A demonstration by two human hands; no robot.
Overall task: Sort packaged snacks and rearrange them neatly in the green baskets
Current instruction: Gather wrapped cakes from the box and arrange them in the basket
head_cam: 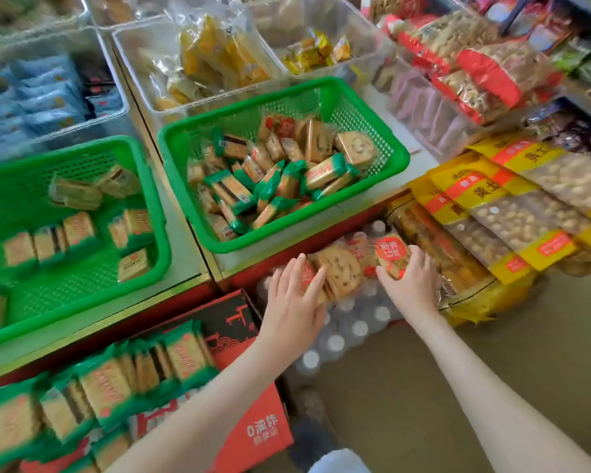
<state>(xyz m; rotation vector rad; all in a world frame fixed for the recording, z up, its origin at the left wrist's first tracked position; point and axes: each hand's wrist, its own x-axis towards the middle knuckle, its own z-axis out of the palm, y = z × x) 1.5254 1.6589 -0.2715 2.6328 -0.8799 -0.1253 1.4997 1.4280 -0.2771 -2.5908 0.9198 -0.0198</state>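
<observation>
Nearest us, green-wrapped cracker packs (110, 387) stand in rows on a red carton (253, 421) at the near left. Beyond it our left hand (294, 298) presses fairly straight fingers against a row of red-labelled biscuit packs (342, 271), while our right hand (411, 285) curls round the end pack (391, 254) on the right. The row rests on what looks like shrink-wrapped bottles (348, 329). Farther off sit two baskets, the left green basket (157, 213) holding scattered packs and the right green basket (287, 240) a mixed heap.

Bare forearms (198, 404), bare left grip (292, 302) and right grip (411, 285), whitish garment (338, 463) below
</observation>
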